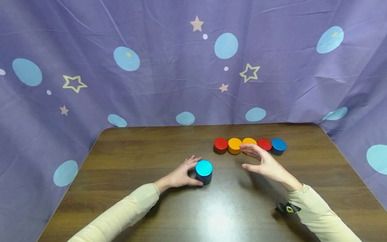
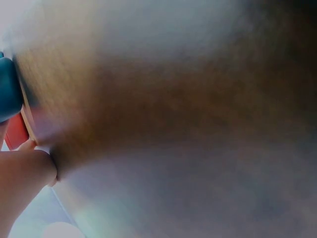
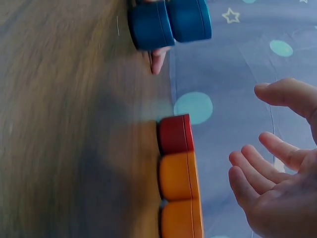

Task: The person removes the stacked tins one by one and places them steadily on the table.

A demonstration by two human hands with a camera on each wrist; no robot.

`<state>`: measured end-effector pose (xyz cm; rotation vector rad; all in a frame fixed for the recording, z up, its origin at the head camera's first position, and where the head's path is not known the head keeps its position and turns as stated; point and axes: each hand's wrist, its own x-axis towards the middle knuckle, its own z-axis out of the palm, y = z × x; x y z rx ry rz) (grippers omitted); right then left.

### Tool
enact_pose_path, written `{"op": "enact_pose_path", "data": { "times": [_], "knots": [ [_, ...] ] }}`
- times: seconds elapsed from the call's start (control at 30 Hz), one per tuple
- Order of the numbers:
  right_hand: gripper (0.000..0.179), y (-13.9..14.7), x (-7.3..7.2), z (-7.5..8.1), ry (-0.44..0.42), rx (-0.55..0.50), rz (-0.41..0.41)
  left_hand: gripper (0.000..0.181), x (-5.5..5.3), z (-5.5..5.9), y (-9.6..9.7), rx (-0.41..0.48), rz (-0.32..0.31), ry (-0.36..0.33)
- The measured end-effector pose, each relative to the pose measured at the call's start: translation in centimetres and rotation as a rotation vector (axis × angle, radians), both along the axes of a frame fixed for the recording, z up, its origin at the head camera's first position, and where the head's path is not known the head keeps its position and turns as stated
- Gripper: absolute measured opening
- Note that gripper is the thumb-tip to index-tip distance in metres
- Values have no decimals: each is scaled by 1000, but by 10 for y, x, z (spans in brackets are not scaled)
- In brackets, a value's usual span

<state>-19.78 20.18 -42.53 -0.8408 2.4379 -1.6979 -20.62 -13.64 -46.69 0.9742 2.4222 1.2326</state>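
Near the middle of the table two round blue tins stand stacked, the upper tin (image 1: 204,168) squarely over the lower tin (image 3: 151,25). My left hand (image 1: 182,173) grips this stack from the left, its thumb at the near side and its fingers reaching round the far side. Part of a blue tin (image 2: 9,91) also shows at the edge of the left wrist view. My right hand (image 1: 267,164) hovers above the table with fingers loosely bent and thumb apart, holding nothing. From the head view it partly covers the second orange tin (image 1: 249,141) and the row behind.
Behind the right hand runs a side-by-side row of tins: a red tin (image 1: 220,145), an orange tin (image 1: 234,146), the second orange one, another red tin (image 1: 264,144) and a blue tin (image 1: 278,146). A purple curtain (image 1: 169,80) hangs beyond the brown wooden table (image 1: 136,148).
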Motion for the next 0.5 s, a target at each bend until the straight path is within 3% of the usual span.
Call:
{"op": "enact_pose_path", "data": {
  "times": [0.5],
  "knots": [
    [57,-37,3,-8,-19,-17,144,65,0,-2,0,-3,1,11]
  ]
}}
